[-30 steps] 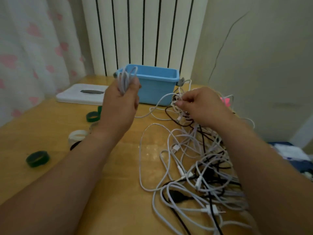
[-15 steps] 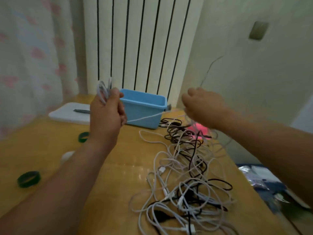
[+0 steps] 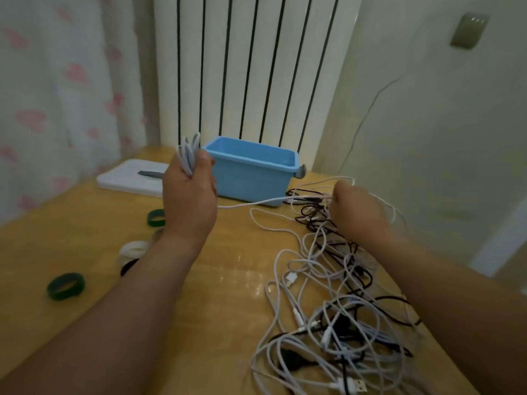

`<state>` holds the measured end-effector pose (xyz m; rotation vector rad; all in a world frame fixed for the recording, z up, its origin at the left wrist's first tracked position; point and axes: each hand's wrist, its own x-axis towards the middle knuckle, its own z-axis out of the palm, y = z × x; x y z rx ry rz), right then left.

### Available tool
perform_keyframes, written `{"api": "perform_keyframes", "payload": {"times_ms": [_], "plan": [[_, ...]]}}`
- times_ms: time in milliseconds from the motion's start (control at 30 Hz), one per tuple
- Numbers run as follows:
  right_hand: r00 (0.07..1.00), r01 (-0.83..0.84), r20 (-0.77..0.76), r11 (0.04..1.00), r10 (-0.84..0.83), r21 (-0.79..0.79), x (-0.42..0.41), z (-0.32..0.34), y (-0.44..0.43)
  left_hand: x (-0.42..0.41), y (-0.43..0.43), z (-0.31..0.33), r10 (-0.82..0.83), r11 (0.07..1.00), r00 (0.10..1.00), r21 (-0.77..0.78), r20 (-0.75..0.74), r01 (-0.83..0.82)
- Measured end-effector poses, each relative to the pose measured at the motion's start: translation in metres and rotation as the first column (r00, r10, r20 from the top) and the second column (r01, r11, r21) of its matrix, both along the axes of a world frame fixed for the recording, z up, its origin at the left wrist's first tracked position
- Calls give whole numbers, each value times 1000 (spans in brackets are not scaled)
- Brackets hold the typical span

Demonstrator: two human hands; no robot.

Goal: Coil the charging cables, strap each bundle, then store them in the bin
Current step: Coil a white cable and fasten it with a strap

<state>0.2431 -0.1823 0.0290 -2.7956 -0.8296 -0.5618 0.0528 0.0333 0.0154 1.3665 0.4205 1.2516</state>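
The left hand (image 3: pixel 188 201) grips a white cable coil (image 3: pixel 188 153) above the tabletop (image 3: pixel 85 229). The right hand (image 3: pixel 358 213) is clenched on its trailing strand (image 3: pixel 256 202), near the blue bin (image 3: pixel 251 178) at the far edge.

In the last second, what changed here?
The right hand dropped from mid-air to the tangled pile of white and black cables, gripping a white strand that runs to the left hand. That hand still holds the coiled white cable; the blue plastic bin stayed put.

A bin (image 3: pixel 251 181) is set far back on the surface (image 3: pixel 228 280). Behind the bin a radiator (image 3: pixel 251 67) is seen, left of it a tray (image 3: pixel 125 181), nearer left strap rings (image 3: pixel 66 286), nearer right tangled cables (image 3: pixel 328 317).
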Motion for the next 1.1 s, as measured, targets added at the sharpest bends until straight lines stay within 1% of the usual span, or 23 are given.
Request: {"api": "perform_keyframes", "payload": {"times_ms": [33, 100, 200, 300, 367, 433, 500, 533, 633, 667, 733, 800, 900, 933, 1000, 1100], "plan": [[998, -26, -60, 998, 29, 59, 0, 4, 1, 1, 0, -2, -11, 1000, 1000, 9, -6, 11], [985, -101, -126, 985, 119, 144, -4, 17, 1, 3, -2, -6, -50, 999, 999, 18, -18, 50], [961, -188, -164, 963, 221, 195, -12, 45, 1, 5, -4, -10, -80, 996, 996, 29, -46, 81], [929, -223, -226, 930, 294, 293, -19, 77, -3, 6, -5, -11, -90, 996, 995, 19, -47, 91], [929, -247, -197, 921, 313, 302, -22, 94, -6, 6, -5, -11, -96, 995, 995, -21, -34, 95], [955, -265, -68, 935, 287, 235, -23, 107, -8, 6, -5, -10, -102, 993, 995, -59, -22, 100], [957, -287, 33, 933, 287, 218, -24, 117, -6, 6, -5, -10, -107, 993, 994, -62, -29, 105], [951, -308, 38, 923, 308, 229, -23, 121, -5, 5, -6, -10, -109, 993, 993, -54, -37, 107], [911, -374, -63, 883, 407, 285, -27, 130, 0, 3, -12, -12, -134, 991, 989, 0, -68, 134], [899, -397, -64, 866, 434, 304, -30, 132, 2, 3, -15, -13, -157, 987, 985, 12, -77, 158], [885, -435, 5, 822, 466, 367, -39, 135, 5, 4, -18, -15, -213, 977, 972, 6, -97, 215], [866, -454, 5, 780, 501, 430, -47, 135, 9, 5, -20, -16, -281, 960, 951, -18, -130, 281], [825, -482, -89, 778, 557, 403, -57, 127, 14, 6, -24, -19, -369, 926, 904, 0, -215, 378], [815, -487, -102, 769, 571, 413, -58, 125, 16, 6, -25, -21, -393, 910, 879, 20, -268, 413], [804, -477, -100, 736, 586, 481, -55, 121, 20, 7, -29, -25, -458, 865, 817, 36, -349, 501], [811, -438, -110, 722, 574, 536, -48, 117, 25, 5, -36, -23, -580, 774, 718, 17, -384, 633]]}}
